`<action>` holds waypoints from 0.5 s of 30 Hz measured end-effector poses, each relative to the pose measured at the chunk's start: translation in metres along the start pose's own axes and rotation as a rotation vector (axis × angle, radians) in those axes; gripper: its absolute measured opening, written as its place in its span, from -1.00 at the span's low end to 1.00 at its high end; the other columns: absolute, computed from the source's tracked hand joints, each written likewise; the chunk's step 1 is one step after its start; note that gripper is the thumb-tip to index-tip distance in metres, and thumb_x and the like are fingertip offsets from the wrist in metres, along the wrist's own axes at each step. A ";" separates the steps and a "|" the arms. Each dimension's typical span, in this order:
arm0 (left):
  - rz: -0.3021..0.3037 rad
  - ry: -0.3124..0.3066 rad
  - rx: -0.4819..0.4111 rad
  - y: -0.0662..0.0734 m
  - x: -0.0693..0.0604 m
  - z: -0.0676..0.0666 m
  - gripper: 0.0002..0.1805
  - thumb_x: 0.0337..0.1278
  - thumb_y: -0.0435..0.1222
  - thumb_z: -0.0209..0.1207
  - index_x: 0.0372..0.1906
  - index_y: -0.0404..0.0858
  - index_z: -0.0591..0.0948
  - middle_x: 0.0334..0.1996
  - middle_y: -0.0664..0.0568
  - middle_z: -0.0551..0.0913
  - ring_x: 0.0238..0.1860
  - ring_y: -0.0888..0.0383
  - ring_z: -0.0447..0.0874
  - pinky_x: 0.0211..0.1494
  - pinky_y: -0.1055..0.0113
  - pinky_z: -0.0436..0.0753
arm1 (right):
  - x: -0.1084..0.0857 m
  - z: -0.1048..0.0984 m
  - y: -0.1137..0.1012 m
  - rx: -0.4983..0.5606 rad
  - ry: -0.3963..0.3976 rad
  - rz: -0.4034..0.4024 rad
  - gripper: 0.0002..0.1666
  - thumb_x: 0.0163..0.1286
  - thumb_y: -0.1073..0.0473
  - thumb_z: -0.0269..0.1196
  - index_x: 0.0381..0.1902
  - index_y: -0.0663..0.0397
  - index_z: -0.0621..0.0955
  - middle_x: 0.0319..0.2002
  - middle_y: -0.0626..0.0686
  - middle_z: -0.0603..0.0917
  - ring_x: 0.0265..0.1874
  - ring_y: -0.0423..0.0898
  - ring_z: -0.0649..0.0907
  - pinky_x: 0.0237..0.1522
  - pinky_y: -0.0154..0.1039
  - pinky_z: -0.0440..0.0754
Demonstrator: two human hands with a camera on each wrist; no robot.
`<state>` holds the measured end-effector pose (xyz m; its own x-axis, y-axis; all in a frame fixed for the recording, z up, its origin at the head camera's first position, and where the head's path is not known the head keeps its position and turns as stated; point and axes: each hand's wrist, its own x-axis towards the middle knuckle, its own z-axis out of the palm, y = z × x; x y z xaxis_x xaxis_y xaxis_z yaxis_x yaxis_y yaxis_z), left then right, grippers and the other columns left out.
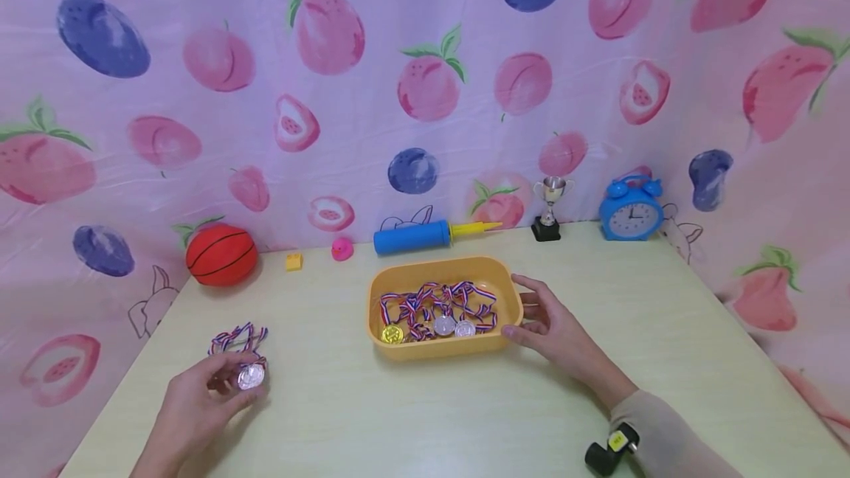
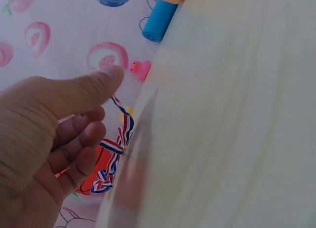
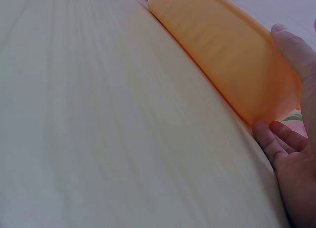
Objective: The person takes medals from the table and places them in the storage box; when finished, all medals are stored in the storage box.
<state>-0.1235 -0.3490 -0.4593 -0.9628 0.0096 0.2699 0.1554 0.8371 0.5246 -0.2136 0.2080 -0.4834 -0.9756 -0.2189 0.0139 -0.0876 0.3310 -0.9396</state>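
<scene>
At the table's left side my left hand [image 1: 202, 397] pinches a silver medal [image 1: 251, 376] between thumb and fingers. Its red, white and blue ribbon [image 1: 234, 339] trails beyond the hand; in the left wrist view the ribbon [image 2: 113, 149] shows past the fingers, the medal hidden. My right hand [image 1: 554, 327] holds the right end of a yellow plastic tray [image 1: 434, 349], thumb at the front corner and fingers along the end wall. Inside the tray lie a gold medal [image 1: 392, 334], two silver medals [image 1: 444, 325] and tangled striped ribbons [image 1: 425, 301].
Along the back stand a red basketball [image 1: 222, 255], a yellow block [image 1: 294, 262], a pink toy duck [image 1: 341, 248], a blue hand pump [image 1: 412, 237], a small trophy [image 1: 548, 209] and a blue alarm clock [image 1: 631, 212]. A fruit-print curtain [image 1: 372, 131] hangs behind the table.
</scene>
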 end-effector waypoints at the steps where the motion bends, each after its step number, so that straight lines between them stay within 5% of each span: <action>1: 0.009 0.012 -0.002 0.001 0.001 -0.001 -0.43 -0.09 -0.28 0.77 0.11 -0.05 0.82 -0.27 0.19 0.76 -0.25 0.25 0.64 -0.21 0.45 0.69 | 0.000 0.000 0.000 0.001 -0.002 0.003 0.08 0.49 -0.05 0.56 0.76 -0.42 0.21 0.53 0.18 0.50 0.45 0.20 0.62 0.34 -0.11 0.76; 10: 0.143 0.162 -0.029 0.015 0.007 -0.003 -0.41 -0.16 -0.31 0.80 0.09 -0.05 0.83 -0.29 0.25 0.79 -0.31 0.30 0.65 -0.24 0.55 0.62 | -0.002 0.000 -0.001 0.001 -0.006 0.011 0.08 0.50 -0.06 0.55 0.76 -0.44 0.20 0.53 0.18 0.50 0.45 0.19 0.62 0.37 -0.03 0.75; 15: 0.195 0.195 -0.073 0.025 0.015 -0.004 -0.38 -0.20 -0.41 0.79 0.09 -0.08 0.84 -0.23 0.21 0.83 -0.30 0.33 0.71 -0.21 0.62 0.65 | -0.001 -0.001 -0.001 0.000 -0.004 0.002 0.08 0.49 -0.06 0.55 0.76 -0.45 0.21 0.53 0.18 0.50 0.45 0.20 0.62 0.36 -0.04 0.76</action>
<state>-0.1331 -0.3300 -0.4387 -0.8539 0.0554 0.5175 0.3556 0.7882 0.5023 -0.2132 0.2087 -0.4824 -0.9751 -0.2217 0.0103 -0.0853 0.3316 -0.9396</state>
